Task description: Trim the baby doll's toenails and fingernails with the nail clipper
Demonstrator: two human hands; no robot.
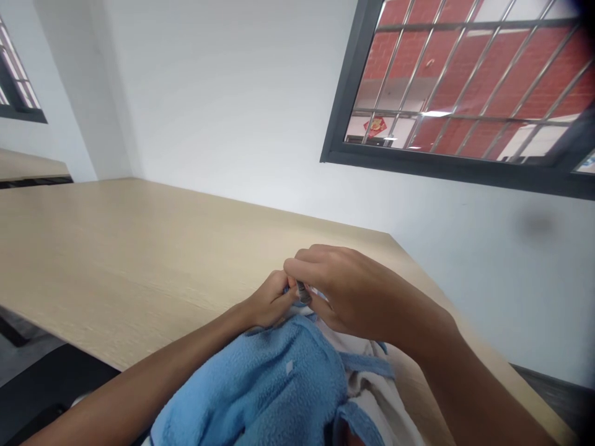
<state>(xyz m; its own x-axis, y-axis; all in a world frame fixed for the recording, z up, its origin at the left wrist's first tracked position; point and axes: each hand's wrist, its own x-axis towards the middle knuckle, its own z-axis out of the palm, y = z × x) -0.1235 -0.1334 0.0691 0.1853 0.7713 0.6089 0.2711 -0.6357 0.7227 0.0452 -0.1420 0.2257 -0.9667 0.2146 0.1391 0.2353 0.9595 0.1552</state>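
A blue fleece garment or cloth (279, 378) with a whitish underside lies bunched at the table's near edge, in front of my body. My left hand (269, 298) is closed at its upper edge, with a bit of blue edging showing by the fingers. Right against it, my right hand (337, 285) curls over from above, thumb and fingers pinched together. Between the two hands shows a small grey, ribbed piece (304, 293), whose kind I cannot make out. The right fingertips are partly hidden. On the cloth's right side, a blue strip (367, 364) crosses the pale fabric.
A long light-wood table (139, 248) runs along a white wall (223, 93). A dark-framed window (458, 93) with metal bars is set in the wall at the upper right. Something black (60, 384) lies below the table edge at lower left.
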